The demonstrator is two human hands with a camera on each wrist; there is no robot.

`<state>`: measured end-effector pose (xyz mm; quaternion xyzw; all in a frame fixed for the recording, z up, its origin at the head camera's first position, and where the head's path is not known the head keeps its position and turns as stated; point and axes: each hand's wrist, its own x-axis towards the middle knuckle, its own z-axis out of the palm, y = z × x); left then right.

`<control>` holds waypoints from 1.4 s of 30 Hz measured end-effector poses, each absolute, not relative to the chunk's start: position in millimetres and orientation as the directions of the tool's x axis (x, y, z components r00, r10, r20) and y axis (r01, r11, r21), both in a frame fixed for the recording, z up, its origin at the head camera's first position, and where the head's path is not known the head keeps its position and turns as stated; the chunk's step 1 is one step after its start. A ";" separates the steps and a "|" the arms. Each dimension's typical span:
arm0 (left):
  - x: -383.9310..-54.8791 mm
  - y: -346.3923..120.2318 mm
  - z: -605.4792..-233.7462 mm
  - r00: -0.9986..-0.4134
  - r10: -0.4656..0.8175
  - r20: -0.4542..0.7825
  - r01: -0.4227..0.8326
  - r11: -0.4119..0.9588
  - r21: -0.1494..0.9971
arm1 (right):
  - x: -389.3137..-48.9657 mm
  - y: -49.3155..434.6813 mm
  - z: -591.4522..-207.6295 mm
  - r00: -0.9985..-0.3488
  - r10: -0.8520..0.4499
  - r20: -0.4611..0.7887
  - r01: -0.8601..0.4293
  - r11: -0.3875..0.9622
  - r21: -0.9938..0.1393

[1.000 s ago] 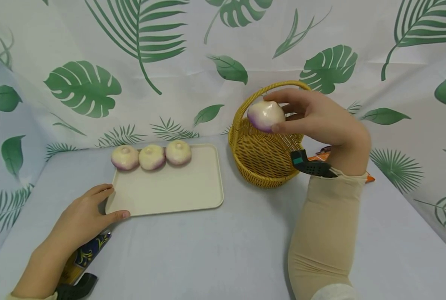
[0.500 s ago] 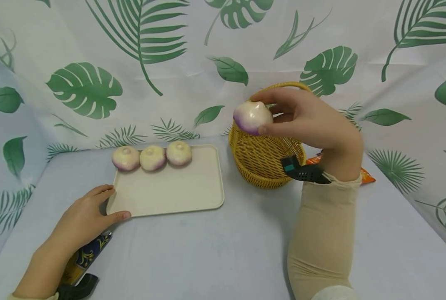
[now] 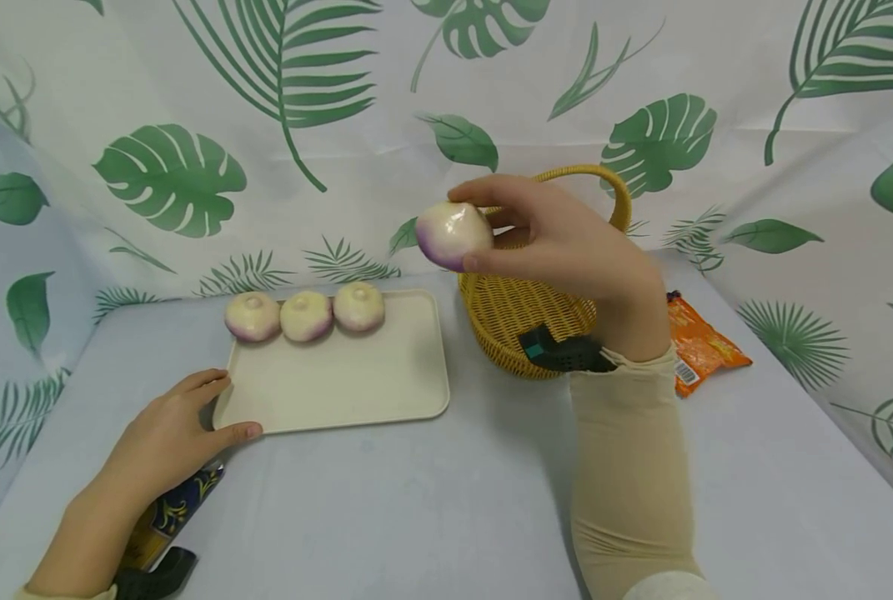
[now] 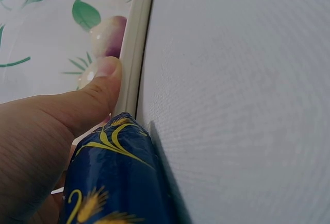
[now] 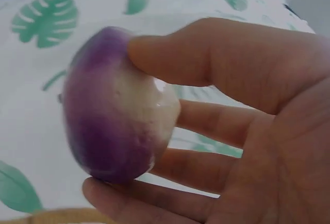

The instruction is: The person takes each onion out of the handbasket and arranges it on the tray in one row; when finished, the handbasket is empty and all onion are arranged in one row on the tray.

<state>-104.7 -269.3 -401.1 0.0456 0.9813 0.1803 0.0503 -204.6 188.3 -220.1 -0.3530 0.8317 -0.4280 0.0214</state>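
Between the thumb and fingers of my right hand is a purple and white turnip, held in the air just left of the basket's rim. The right wrist view shows the thumb on one side of this turnip and fingers on the other. My left hand rests at the near left corner of a cream tray, its thumb and fingers spread along the edges. Three more turnips sit in a row at the tray's far left side.
A yellow wicker basket with a tall handle stands right of the tray, partly behind my right hand. An orange snack packet lies beyond my right wrist. Under my left wrist lies a dark blue packet with gold wheat print.
My right hand has carried the turnip leftward from over the basket, uncovering more of the orange packet. The left hand, the tray and its three turnips have stayed in place.
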 end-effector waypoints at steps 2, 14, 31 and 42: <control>-105.0 -269.4 -400.9 -0.991 0.107 -0.083 0.070 0.931 0.358 | -210.1 180.1 -224.6 -0.744 -0.616 0.260 -0.569 0.380 -0.729; -105.7 -271.5 -399.2 -0.989 0.119 -0.086 0.080 0.928 0.364 | -233.6 135.7 -255.1 -0.776 -0.590 0.224 -0.516 0.388 -0.764; -104.3 -272.1 -399.1 -0.989 0.122 -0.086 0.082 0.926 0.367 | -258.1 96.5 -304.9 -0.827 -0.556 0.083 -0.410 0.495 -0.766; -105.1 -272.2 -400.7 -0.989 0.122 -0.081 0.084 0.928 0.363 | -269.3 92.4 -322.4 -0.833 -0.552 0.033 -0.397 0.554 -0.732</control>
